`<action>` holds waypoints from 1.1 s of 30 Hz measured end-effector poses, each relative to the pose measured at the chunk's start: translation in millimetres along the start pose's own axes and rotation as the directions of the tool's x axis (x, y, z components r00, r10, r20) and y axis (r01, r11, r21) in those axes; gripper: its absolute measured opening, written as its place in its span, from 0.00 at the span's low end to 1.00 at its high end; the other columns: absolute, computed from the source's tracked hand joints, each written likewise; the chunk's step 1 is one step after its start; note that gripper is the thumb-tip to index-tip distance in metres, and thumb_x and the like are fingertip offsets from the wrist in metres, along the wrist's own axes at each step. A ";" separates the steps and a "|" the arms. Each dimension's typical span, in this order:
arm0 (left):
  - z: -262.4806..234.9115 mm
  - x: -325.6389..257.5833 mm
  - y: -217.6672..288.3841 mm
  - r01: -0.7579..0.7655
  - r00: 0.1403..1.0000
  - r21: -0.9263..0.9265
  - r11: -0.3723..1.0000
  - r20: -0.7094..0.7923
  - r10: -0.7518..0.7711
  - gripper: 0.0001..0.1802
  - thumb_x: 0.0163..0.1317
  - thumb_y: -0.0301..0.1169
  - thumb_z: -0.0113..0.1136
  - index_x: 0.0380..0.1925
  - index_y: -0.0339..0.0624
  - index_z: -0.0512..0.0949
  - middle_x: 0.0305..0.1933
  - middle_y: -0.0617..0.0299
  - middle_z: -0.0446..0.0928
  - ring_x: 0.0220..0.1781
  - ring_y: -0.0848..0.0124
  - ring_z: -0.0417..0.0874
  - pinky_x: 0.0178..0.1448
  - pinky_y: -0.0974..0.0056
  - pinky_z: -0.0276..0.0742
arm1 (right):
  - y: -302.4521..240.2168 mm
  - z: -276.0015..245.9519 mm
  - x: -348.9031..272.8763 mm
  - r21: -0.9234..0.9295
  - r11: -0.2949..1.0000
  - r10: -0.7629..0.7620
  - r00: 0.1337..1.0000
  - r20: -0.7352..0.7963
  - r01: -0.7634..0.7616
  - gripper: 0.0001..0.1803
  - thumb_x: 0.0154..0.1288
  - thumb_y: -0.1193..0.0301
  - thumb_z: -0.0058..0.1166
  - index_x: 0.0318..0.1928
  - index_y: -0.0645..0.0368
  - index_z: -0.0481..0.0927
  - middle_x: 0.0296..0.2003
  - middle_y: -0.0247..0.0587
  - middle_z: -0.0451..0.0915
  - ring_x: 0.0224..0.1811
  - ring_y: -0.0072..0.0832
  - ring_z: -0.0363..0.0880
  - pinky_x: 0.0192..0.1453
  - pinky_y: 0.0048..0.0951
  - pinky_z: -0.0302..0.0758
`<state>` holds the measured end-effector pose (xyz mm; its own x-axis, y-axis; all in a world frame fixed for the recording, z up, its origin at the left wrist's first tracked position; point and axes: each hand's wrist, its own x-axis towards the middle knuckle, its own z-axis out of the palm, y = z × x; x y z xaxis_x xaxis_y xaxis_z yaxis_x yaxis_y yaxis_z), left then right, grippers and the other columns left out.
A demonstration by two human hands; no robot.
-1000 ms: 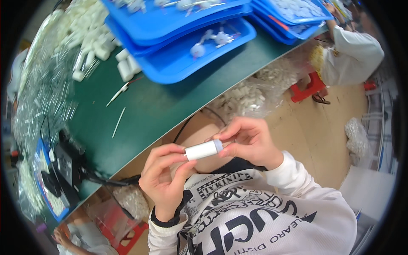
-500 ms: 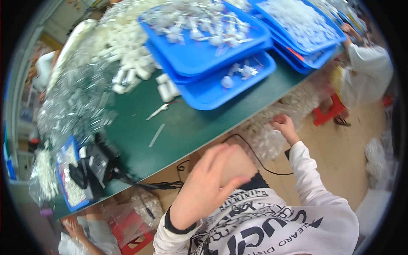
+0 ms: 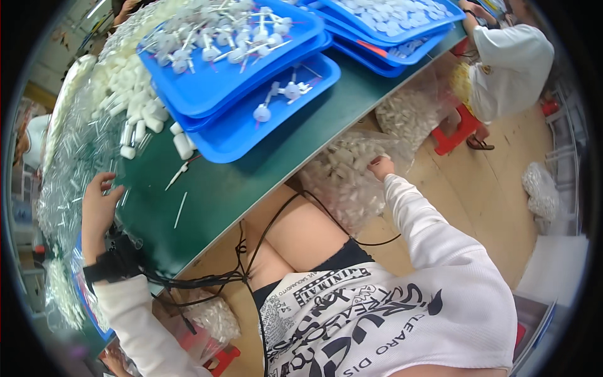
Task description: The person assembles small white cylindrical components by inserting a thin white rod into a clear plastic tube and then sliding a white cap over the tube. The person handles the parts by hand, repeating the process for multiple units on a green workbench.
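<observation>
My right hand dips into the clear bag of white caps under the counter, fingers buried, grip unclear; my left hand rests open by clear tubes. Finished pieces fill blue trays ahead; plenty remains

I sit at a long dark green worktable with stacked blue trays on it. The floor under me is pale wood. A red stool stands by the table edge, where another person in white sits.
</observation>
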<state>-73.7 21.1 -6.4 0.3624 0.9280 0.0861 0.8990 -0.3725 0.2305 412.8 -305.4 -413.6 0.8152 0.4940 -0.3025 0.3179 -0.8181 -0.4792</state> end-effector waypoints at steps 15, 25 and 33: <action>28.3 29.2 -12.9 0.114 0.994 0.147 0.983 -0.020 -0.112 0.18 0.41 0.28 0.71 0.32 0.35 0.74 0.30 0.55 0.77 0.33 0.64 0.79 0.37 0.64 0.73 | -32.1 -23.9 -26.3 0.207 0.967 -0.145 0.988 -0.042 0.151 0.20 0.43 0.66 0.63 0.37 0.63 0.76 0.31 0.48 0.80 0.34 0.39 0.80 0.42 0.33 0.74; 19.9 46.6 -47.2 0.201 0.950 0.307 0.930 -0.292 -0.108 0.20 0.56 0.43 0.61 0.30 0.34 0.74 0.31 0.53 0.76 0.33 0.68 0.77 0.37 0.65 0.70 | -93.5 -79.8 -97.9 0.635 0.739 -0.282 0.959 -0.011 0.225 0.18 0.50 0.70 0.62 0.42 0.64 0.78 0.31 0.38 0.81 0.33 0.22 0.78 0.39 0.24 0.74; -19.2 -154.5 227.2 -0.168 0.949 -0.494 0.853 0.152 0.275 0.15 0.50 0.25 0.64 0.39 0.34 0.76 0.37 0.63 0.74 0.22 0.86 0.60 0.24 0.79 0.52 | -197.0 -153.8 -248.7 0.962 0.170 -0.724 0.689 -0.025 0.213 0.17 0.52 0.80 0.62 0.44 0.67 0.75 0.37 0.42 0.79 0.38 0.25 0.79 0.44 0.26 0.75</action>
<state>69.8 -206.8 51.3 0.6286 0.7777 -0.0024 0.5843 -0.4702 0.6615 221.9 -312.3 -117.2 0.3441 0.9254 0.1591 -0.2379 0.2499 -0.9386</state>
